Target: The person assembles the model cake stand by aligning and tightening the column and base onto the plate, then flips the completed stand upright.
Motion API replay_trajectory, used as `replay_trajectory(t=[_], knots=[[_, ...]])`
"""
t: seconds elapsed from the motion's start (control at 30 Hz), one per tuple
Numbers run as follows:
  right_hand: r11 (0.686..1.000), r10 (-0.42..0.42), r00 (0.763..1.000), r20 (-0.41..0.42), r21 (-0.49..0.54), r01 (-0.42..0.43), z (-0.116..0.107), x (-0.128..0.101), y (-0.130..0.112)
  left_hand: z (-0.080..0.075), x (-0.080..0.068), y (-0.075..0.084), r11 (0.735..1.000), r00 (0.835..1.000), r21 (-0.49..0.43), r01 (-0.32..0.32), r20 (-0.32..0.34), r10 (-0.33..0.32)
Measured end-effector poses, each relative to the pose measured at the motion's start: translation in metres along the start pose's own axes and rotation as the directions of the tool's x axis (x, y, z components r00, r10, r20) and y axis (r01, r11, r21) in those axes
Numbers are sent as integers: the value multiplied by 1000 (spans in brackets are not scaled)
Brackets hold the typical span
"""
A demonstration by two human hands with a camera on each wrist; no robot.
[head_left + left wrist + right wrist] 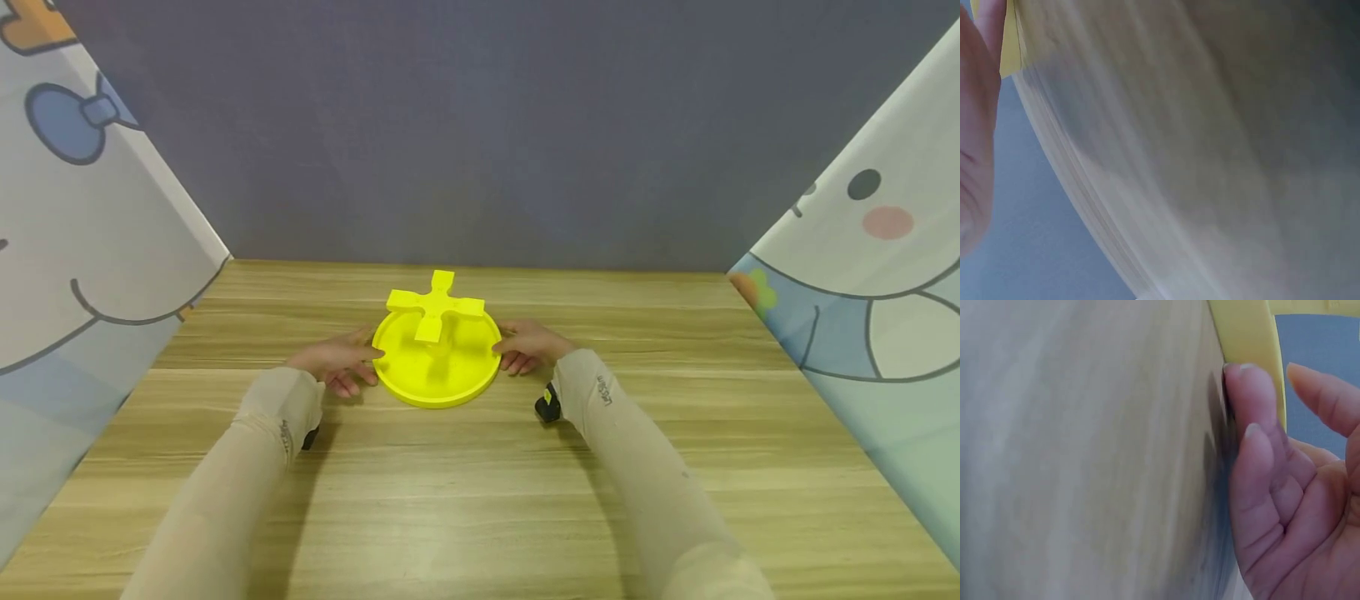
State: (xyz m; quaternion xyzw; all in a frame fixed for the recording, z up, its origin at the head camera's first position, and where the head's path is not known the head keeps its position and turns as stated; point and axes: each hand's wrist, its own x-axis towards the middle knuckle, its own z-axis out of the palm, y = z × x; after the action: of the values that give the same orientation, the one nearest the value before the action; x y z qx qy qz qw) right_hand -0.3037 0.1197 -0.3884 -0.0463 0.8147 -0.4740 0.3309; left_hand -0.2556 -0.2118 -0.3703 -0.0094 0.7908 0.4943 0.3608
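A round yellow tray (437, 392) with a raised lip stands on the wooden table. From its middle rises a post topped by a flat yellow cross-shaped piece (433, 305) with flared arms. My left hand (337, 360) holds the tray's left rim, thumb over the lip and other fingers outside it. On the opposite side my right hand (531, 343) grips the rim the same way. The right wrist view has its curled fingers (1255, 462) low against the tray's outer wall (1250, 344), with the thumb at the inner side. Only a strip of the left hand (975, 144) shows in the left wrist view.
The wooden table (442, 508) runs back to a dark grey panel (480, 133). Panels printed with cartoon figures flank it, one at left (150, 242) and one at right (862, 267). A small black wrist device (548, 405) shows under the right sleeve.
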Motion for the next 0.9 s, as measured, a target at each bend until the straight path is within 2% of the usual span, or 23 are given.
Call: replay_trajectory(t=[0.17,0.4,0.67,0.9], knots=[[999,16,1000,-12,29,-15,3,2,0,5,5,4,1000,1000,0,6,12,-6],[1000,30,999,-39,5,-30,10,4,-1,15,10,12,999,1000,33,16,12,-16],[1000,30,998,-60,-6,-30,14,6,0,21,13,18,997,997,21,75,-27,-75],[999,40,997,-71,-19,-41,15,5,-2,24,14,24,997,994,-36,73,-73,-76]])
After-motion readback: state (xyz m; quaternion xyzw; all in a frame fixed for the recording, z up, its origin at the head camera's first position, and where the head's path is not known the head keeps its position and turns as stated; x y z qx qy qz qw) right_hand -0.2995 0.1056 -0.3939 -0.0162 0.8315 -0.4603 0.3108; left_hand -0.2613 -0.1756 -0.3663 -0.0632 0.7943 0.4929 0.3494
